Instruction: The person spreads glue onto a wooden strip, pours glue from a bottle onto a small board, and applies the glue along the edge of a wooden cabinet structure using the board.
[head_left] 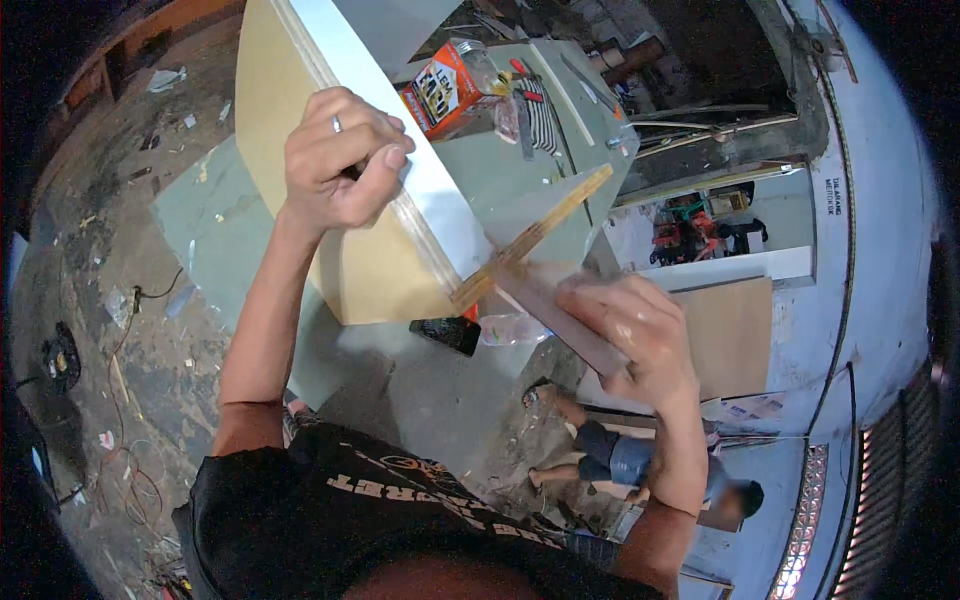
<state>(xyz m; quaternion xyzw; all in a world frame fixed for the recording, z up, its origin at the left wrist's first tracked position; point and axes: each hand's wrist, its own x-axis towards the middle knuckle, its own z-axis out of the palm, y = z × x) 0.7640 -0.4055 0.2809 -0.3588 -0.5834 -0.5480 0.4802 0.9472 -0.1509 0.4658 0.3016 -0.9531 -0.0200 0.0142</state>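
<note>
My left hand, wearing a ring, is closed round the edge of a white-faced plywood piece that has a beige panel on its left side. A bare plywood edge crosses the near end of the white face at an angle. In my right hand is a flat brown bar, held between thumb and fingers. Its far end meets the corner of the plywood piece. Motion smears the bar and the fingertips, so I cannot tell exactly what kind of tool it is.
On the grey-green table stand an orange can and several hand tools near a striped cloth. A black object lies below the panel. Another person is low down at the right. Cords and scraps litter the floor.
</note>
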